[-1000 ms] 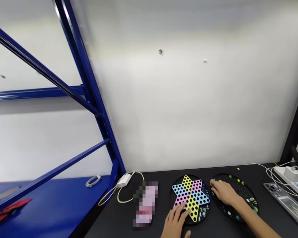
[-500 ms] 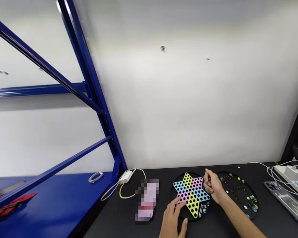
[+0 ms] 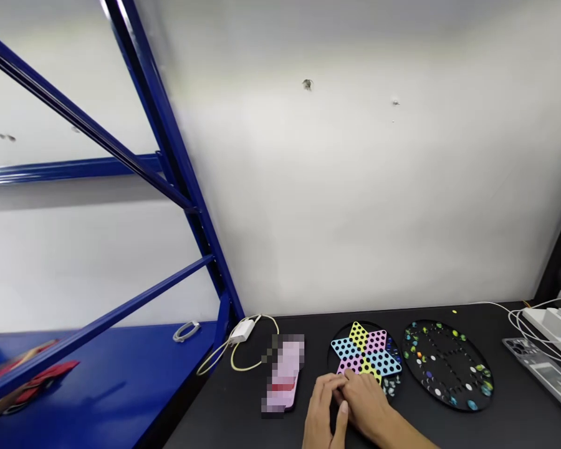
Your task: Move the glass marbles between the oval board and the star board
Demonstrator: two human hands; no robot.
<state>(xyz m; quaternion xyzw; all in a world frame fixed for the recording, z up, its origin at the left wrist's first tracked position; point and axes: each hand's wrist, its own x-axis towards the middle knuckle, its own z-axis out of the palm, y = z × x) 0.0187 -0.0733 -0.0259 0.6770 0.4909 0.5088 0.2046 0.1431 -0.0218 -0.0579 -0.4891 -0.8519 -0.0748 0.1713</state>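
A star-shaped Chinese checkers board [image 3: 386, 360] with yellow, pink and blue points full of black holes lies in a round black tray [image 3: 333, 368]. Over its near-left edge my right hand [image 3: 365, 400] is closed, its fingertips curled inward and partly hidden; what they hold, if anything, cannot be seen. My left hand [image 3: 321, 408] meets it there, fingers extended and thumb held apart, with nothing visible in it. Clear marbles [image 3: 391, 388] show in the tray's right side. A second round black tray [image 3: 449, 368], right of the board, carries several coloured marbles and small round pieces.
A pink phone [image 3: 286, 373], partly pixelated, lies left of the board near a white adapter [image 3: 242, 330] and cable. At right are a grey phone [image 3: 545, 369] and a power strip [image 3: 549, 327]. Blue shelving [image 3: 187, 168] stands left, where another person's blurred arm [image 3: 2, 399] reaches a red item [image 3: 44, 381].
My right hand has moved left and nearer me, from between the two round trays to beside my left hand, uncovering the right tray. Another person's arm has appeared at the far left.
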